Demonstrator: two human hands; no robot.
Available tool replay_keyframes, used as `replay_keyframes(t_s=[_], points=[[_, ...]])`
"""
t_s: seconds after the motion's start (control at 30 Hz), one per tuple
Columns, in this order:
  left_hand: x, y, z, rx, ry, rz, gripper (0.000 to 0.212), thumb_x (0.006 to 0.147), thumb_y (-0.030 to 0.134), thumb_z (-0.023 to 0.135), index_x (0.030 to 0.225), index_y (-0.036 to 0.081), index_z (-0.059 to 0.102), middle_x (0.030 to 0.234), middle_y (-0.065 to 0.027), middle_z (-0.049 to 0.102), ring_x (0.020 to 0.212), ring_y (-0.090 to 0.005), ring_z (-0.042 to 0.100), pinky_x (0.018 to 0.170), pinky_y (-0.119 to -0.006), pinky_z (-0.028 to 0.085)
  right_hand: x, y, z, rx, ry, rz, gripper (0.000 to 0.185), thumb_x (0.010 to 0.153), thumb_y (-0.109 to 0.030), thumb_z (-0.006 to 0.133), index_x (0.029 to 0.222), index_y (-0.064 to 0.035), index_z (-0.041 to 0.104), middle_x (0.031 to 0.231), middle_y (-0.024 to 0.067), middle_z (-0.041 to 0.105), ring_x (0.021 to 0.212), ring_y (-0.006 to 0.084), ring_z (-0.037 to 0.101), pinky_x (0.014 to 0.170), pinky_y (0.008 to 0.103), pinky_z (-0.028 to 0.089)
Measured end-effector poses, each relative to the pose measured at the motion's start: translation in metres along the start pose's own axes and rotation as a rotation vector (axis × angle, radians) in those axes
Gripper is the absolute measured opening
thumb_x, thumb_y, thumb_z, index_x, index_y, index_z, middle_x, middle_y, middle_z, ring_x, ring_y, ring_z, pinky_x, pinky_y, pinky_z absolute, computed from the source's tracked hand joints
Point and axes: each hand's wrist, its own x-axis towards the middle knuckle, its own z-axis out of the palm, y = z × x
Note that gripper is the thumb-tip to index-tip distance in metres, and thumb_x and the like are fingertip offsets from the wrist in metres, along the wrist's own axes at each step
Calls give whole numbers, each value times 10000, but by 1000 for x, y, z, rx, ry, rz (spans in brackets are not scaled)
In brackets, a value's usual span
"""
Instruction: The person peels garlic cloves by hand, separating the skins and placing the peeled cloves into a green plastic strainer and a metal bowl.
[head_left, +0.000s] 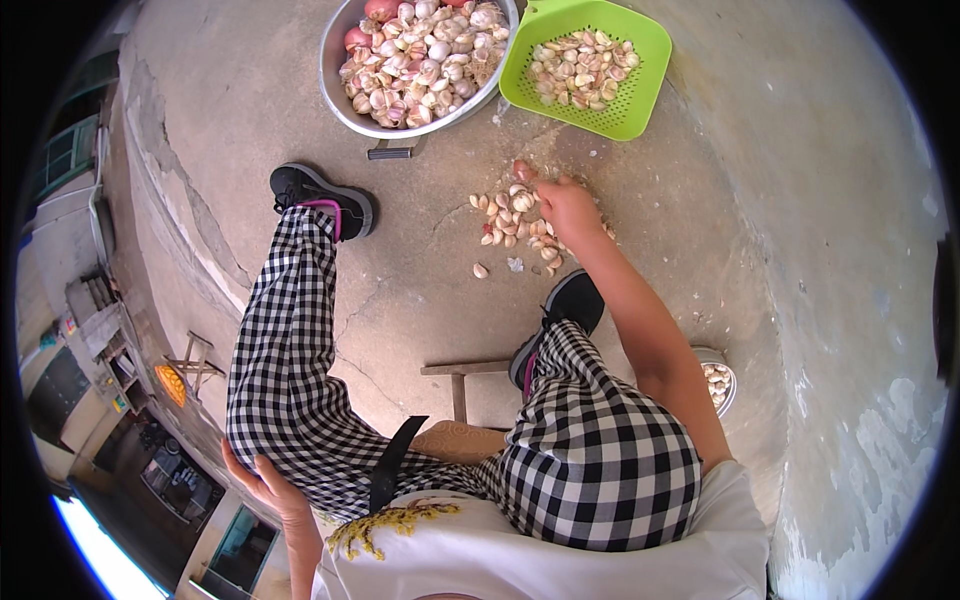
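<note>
My right hand (571, 211) reaches down over a loose pile of garlic cloves (508, 217) on the concrete floor. Its fingers are curled, and whether they grip anything is hidden. Just beyond the fingertips lies a small reddish bulb (523, 171), perhaps a shallot. My left hand (271, 486) rests against my left thigh near the knee, thumb apart from the fingers, holding nothing. Ahead stands a round metal basin (332, 103) heaped with garlic bulbs (427, 67) and a few red onions (358, 39). Touching its right side, a green plastic colander (651, 75) contains garlic cloves (583, 69).
A small metal bowl (726, 405) of peeled cloves sits by my right elbow, partly covered by the arm. The plastered wall (847, 262) rises on the right. Beneath me is a low wooden stool (459, 390). A wooden stand (196, 364) is farther left.
</note>
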Motion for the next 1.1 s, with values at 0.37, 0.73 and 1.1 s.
replay_keyframes(t_s=[0.37, 0.73, 1.1], points=[[-1, -6, 1, -21, 11, -7, 653, 912, 469, 455, 1422, 75, 350, 1414, -177, 394, 1304, -307, 379, 1099, -425, 246, 41, -61, -118, 733, 443, 25, 120, 783, -85, 690, 863, -37, 615, 774, 17, 618, 675, 94, 568, 641, 278, 496], [-1, -11, -1, -8, 5, 5, 630, 929, 429, 448, 1429, 62, 338, 1421, -176, 381, 1312, -298, 366, 1108, -402, 231, 12, -44, -22, -209, -129, -251, 194, 827, -141, 573, 1012, -145, 628, 1200, 131, 546, 1085, 301, 561, 827, 368, 508], [-1, -13, -2, 32, 4, 13, 669, 918, 454, 459, 1430, 44, 330, 1421, -182, 382, 1323, -302, 355, 1115, -428, 215, 17, -36, 11, -349, -169, -232, 272, 854, -148, 533, 1119, -165, 591, 1425, 216, 369, 1273, 358, 423, 943, 392, 470]])
